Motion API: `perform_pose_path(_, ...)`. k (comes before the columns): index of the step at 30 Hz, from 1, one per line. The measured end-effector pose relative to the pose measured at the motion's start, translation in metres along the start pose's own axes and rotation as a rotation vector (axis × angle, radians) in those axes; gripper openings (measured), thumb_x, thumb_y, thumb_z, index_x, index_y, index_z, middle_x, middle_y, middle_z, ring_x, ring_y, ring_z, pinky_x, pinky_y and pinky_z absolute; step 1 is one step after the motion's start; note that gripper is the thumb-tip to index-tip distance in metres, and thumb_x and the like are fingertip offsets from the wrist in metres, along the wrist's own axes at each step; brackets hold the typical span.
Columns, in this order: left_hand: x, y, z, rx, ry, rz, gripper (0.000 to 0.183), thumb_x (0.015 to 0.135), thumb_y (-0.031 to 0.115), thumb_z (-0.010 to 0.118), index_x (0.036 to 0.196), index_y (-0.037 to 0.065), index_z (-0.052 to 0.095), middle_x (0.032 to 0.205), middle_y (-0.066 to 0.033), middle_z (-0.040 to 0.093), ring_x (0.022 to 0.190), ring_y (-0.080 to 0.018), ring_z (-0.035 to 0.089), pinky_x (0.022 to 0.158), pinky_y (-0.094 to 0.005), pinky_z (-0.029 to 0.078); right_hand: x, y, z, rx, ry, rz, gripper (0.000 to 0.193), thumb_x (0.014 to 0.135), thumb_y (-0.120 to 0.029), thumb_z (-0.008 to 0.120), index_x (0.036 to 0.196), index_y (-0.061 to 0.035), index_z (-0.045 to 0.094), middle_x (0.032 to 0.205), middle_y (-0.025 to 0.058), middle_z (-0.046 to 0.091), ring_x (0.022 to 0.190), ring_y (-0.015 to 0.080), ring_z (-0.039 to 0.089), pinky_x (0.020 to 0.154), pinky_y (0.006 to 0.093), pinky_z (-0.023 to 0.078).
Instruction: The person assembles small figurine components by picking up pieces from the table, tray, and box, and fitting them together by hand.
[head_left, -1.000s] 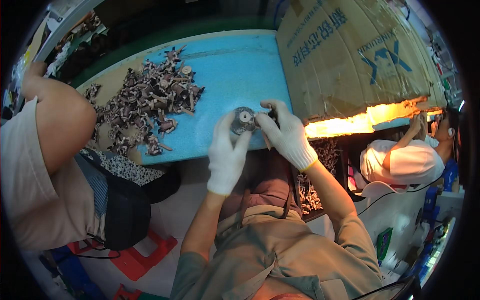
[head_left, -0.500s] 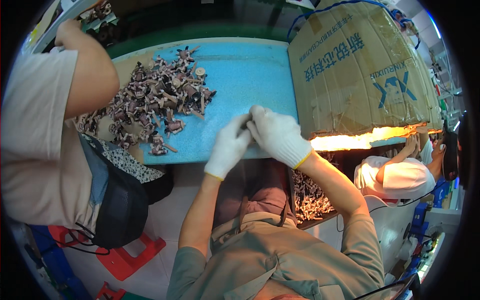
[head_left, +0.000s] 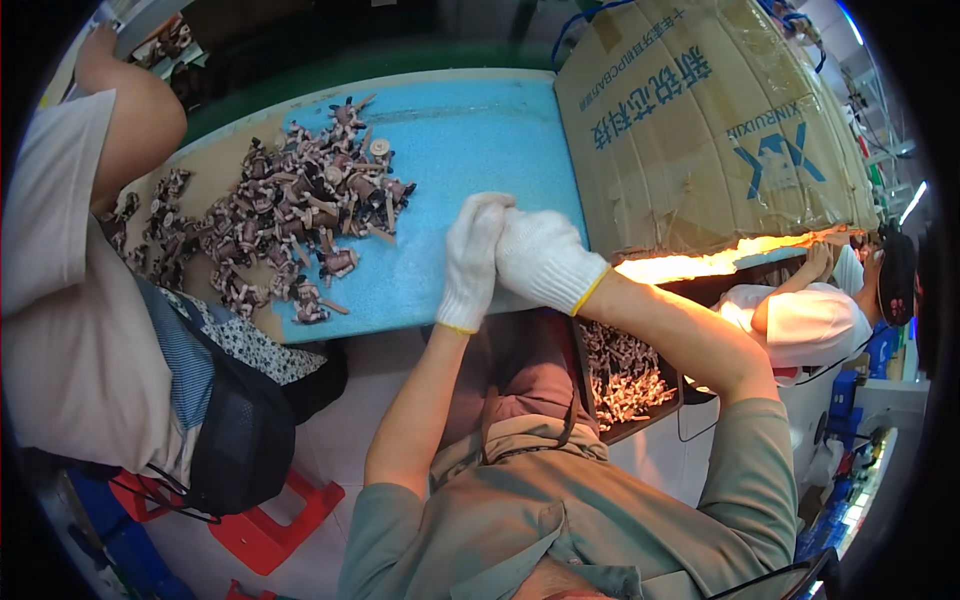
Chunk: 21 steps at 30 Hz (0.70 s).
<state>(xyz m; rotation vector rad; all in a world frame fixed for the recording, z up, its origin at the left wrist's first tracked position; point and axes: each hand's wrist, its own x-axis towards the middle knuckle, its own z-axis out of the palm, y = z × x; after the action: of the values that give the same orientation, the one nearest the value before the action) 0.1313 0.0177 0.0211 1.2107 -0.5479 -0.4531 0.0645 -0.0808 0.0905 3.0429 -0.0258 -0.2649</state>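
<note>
My left hand and my right hand, both in white knitted gloves with yellow cuffs, press together over the near part of the blue table mat. The fingers of both are closed and cover whatever lies between them. To their left, apart from them, spreads a heap of small brown and pinkish figurines with dark and pale parts. A single figurine lies at the heap's near right side.
A large cardboard box stands right of the mat, with glowing light beneath it. Below that, a dark tray holds many similar pieces. One person is close on my left; another sits at far right. A red stool stands lower left.
My hands have come closer together, the left turning more upright against the right. The whole view has shifted slightly. The person on the left has moved the arm further left.
</note>
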Motion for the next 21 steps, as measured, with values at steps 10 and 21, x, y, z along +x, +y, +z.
perform_pose_path(10, 0.011, 0.009, -0.004, 0.068, -0.036, 0.087, 0.046, 0.11, 0.035, 0.046, 0.121, -0.004, 0.068, 0.11, -0.0143, 0.073, 0.105, -0.0214, 0.067, 0.098, -0.0338, 0.052, -0.006, -0.007, 0.003, -0.017, 0.142, 0.053, 0.018, 0.086, -0.013, 0.069, 0.096, 0.0, 0.074, 0.093, 0.0191, 0.072, 0.077, 0.0325, 0.078, 0.057, 0.043, 0.062)
perform_pose_path(21, -0.001, 0.013, -0.012, 0.088, 0.028, 0.039, 0.049, 0.113, 0.037, 0.048, 0.132, -0.005, 0.065, 0.119, -0.0167, 0.073, 0.111, -0.0229, 0.068, 0.1, -0.0337, 0.053, 0.0, 0.013, 0.002, 0.425, 0.185, 0.177, 0.032, 0.093, -0.012, 0.065, 0.122, 0.0018, 0.062, 0.111, 0.021, 0.069, 0.083, 0.0388, 0.076, 0.066, 0.0488, 0.062)
